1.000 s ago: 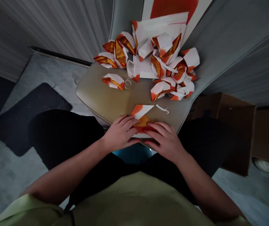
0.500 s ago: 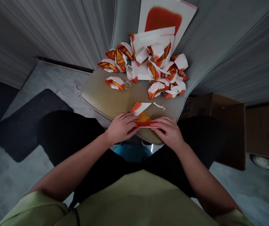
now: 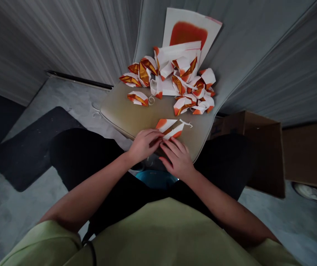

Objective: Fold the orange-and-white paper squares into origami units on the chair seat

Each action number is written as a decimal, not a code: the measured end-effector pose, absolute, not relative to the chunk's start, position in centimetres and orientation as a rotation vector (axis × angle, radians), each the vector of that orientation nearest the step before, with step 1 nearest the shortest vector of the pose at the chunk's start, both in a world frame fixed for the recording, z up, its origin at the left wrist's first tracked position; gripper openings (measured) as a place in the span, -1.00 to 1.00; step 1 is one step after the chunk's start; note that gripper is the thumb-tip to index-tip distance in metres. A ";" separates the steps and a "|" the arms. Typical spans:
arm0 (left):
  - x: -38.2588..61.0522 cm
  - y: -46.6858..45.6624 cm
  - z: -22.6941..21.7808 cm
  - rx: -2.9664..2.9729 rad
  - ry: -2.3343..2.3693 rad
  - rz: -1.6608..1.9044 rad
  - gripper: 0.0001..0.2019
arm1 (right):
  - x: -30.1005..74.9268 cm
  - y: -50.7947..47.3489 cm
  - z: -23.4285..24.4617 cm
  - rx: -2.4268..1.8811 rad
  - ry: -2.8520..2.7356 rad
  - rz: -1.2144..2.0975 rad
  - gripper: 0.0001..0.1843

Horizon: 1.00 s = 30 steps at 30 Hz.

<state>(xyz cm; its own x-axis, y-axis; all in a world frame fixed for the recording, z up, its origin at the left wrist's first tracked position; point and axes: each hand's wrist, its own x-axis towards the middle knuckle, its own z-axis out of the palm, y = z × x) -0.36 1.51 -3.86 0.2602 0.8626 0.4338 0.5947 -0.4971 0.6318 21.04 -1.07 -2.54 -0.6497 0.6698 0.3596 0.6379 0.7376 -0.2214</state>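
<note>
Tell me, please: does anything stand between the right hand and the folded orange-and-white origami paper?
Nothing visible does. The right hand reaches the folded origami paper directly at its lower edge. The thin white paper scrap lies beyond it on the tan chair seat, not between them.

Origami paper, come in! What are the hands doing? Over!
Left hand and right hand on orange-and-white origami paper. Folded pieces piled ahead on tan seat. Nothing in the way.
</note>
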 end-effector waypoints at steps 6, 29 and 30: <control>-0.2 1.5 -4.6 2.286 1.333 1.150 -0.81 | 20.8 -0.2 -3.0 -1.194 -2.546 0.170 -0.50; -2.6 3.6 -2.2 2.373 1.426 0.769 -0.79 | 20.2 0.1 -2.0 -1.291 -2.621 0.179 -0.43; -2.8 3.6 -2.0 2.361 1.436 0.758 -0.80 | 20.2 0.1 -2.0 -1.297 -2.628 0.179 -0.43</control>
<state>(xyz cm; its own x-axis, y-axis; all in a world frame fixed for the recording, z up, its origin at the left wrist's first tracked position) -2.77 3.57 -2.00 0.3700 0.8822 0.2913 0.7379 -0.4696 0.4847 20.24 0.11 -1.96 -0.5924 0.7951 0.1297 0.7702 0.6062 -0.1981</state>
